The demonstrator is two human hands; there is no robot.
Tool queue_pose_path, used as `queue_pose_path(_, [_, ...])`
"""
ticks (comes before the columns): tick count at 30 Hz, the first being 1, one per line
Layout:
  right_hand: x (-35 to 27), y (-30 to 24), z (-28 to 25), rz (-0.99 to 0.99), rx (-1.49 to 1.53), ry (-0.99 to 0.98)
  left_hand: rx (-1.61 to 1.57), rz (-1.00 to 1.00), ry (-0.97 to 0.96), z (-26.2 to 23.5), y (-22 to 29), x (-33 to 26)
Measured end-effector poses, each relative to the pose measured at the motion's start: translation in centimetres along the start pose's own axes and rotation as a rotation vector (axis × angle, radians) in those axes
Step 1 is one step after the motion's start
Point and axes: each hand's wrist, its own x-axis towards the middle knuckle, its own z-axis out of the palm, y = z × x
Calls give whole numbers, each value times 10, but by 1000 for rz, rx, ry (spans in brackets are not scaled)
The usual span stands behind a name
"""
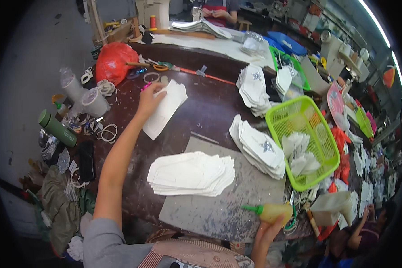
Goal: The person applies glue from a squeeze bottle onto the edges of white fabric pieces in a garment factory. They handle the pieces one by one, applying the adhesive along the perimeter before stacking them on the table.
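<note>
My left hand (148, 99) holds a white cut piece (165, 109); my right hand (267, 230) holds a glue bottle (272, 211).

My left grip is clamped on the piece's top edge, far out over the dark tabletop (210, 111). My right grip is closed around the yellow, green-tipped bottle at the near edge, beside a grey board (236, 196) carrying a stack of white pieces (192, 173). A green basket (299, 143) sits to the right.

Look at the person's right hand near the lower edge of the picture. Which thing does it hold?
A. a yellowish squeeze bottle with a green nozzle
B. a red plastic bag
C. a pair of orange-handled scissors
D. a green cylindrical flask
A: the right hand has its grip closed around the yellowish squeeze bottle with a green nozzle, above the grey work board.
</note>
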Motion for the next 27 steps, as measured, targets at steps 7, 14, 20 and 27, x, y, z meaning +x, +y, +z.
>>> queue_pose_path(7, [4, 4, -12, 60, 2, -11, 247, -104, -22, 30, -105, 7])
queue_pose_path(14, [1, -2, -1, 129, 86, 59, 326, 198, 131, 10, 8, -9])
queue_pose_path(20, [2, -4, -2, 123, 90, -2, 230, 415, -648, 19, 153, -143])
queue_pose_path(27, [0, -10, 7, 136, 135, -56, 478, 658, -436, 29, 148, -180])
